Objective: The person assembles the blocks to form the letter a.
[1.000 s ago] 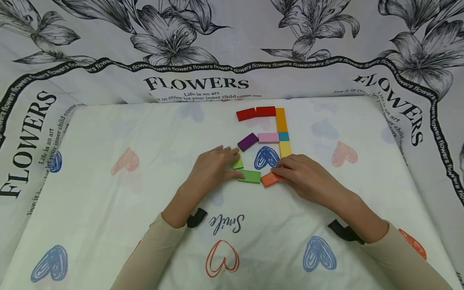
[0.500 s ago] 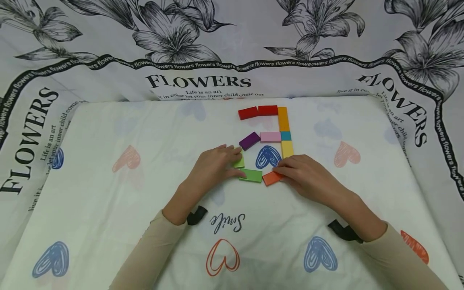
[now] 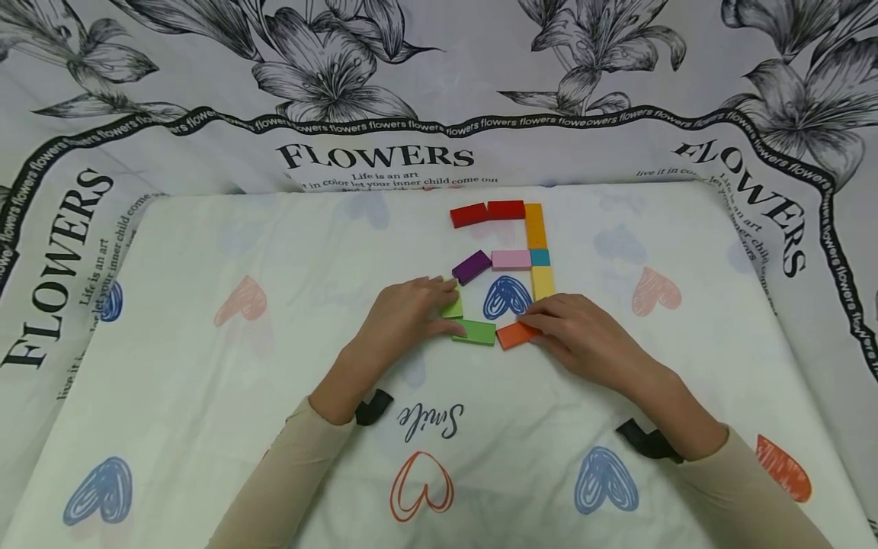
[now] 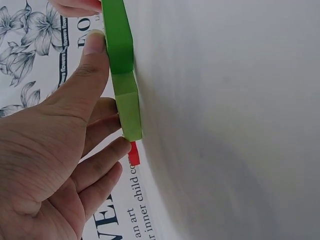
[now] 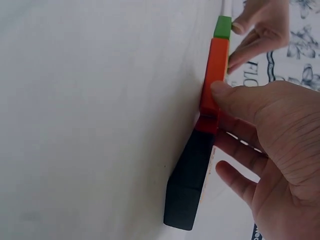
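Note:
Small flat coloured blocks stand end to end in a bent line on the cloth. My left hand (image 3: pixel 409 313) holds a light green block (image 4: pixel 129 115) between thumb and fingers, its thumb tip on the end of the green block (image 3: pixel 476 333). With its thumb on the front face and its fingers behind, my right hand (image 3: pixel 581 329) pinches an orange block (image 3: pixel 516 336) beside the green one. A red block (image 5: pixel 206 123) and a dark block (image 5: pixel 189 180) follow on in the right wrist view; the right hand hides them in the head view.
Beyond the hands, a purple block (image 3: pixel 472 268), a pink block (image 3: pixel 511 260), a blue block (image 3: pixel 539 258), a yellow block (image 3: pixel 543 282), an amber block (image 3: pixel 535 226) and two red blocks (image 3: pixel 506 210) continue the arrangement. Heart prints mark the white cloth (image 3: pixel 329 351).
Both hands keep almost the same place and grip. The orange block has shifted very slightly away from the body. The other blocks look unchanged.

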Available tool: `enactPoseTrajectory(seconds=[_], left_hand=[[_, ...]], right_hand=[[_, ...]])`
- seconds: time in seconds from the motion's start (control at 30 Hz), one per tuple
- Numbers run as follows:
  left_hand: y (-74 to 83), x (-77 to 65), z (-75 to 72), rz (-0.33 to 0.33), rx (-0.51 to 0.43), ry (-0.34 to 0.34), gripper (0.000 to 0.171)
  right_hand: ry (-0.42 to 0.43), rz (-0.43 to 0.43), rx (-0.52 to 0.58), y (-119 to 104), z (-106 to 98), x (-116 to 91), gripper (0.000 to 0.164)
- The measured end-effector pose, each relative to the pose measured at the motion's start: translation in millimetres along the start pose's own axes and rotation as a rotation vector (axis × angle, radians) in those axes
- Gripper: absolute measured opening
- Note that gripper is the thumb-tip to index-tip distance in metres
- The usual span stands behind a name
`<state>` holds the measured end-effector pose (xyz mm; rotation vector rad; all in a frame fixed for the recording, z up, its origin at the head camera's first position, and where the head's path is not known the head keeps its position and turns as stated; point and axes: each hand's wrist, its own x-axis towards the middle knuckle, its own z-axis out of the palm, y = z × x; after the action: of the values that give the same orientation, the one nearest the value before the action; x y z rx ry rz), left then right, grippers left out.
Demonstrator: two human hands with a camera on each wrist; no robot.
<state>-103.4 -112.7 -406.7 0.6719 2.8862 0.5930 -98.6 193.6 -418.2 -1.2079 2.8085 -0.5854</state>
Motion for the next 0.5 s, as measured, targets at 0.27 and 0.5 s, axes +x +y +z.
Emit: enactPoseTrajectory(seconds=[0.27, 0.5], left_hand=[[-2.6, -0.5, 0.6, -0.015, -0.013, 0.014, 0.061], [-1.7, 0.5, 1.8, -0.006, -0.027, 0.008, 0.061]], right_hand=[[0.008, 0.018, 0.003, -1.2, 3.1, 0.4, 0.036], [0.020, 0.029, 0.006, -1.6, 0.4, -2.0, 0.036]])
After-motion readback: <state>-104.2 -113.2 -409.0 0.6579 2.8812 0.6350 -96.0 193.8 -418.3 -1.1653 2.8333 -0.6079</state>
